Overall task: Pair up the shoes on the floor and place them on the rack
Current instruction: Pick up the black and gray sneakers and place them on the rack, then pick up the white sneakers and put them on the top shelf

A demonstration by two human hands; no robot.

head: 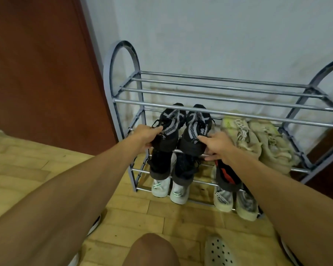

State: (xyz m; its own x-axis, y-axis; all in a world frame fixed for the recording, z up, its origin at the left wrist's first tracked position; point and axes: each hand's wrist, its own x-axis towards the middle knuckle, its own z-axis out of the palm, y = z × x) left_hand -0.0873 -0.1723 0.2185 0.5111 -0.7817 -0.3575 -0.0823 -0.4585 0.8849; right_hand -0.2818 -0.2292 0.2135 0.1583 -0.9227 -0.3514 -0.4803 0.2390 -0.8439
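Nearest: a bare knee (151, 250) at bottom centre, a perforated clog (217, 252) just right of it on the wood floor (27, 169). Both forearms reach forward to the rack (123, 89).

Left hand (144, 135) closed on the heel of the left black shoe (168, 127), thumb on top by the laces. Right hand (217, 144) grips the heel of the right black shoe (195, 129), index finger lying along its collar. The two black shoes sit side by side, toes toward the wall, on the left part of the second shelf, under the bare top bars.

Same shelf, right: a beige pair (258, 139), touching each other.

Shelf below: a dark pair (161, 167) at left, a black shoe with red (227, 175) at right, partly hidden by the right wrist.

Lowest bars: a white pair (169, 189) left, a pale grey pair (235, 200) right.

Farthest: white wall (219, 35) behind the rack, brown door (37, 64) at left.
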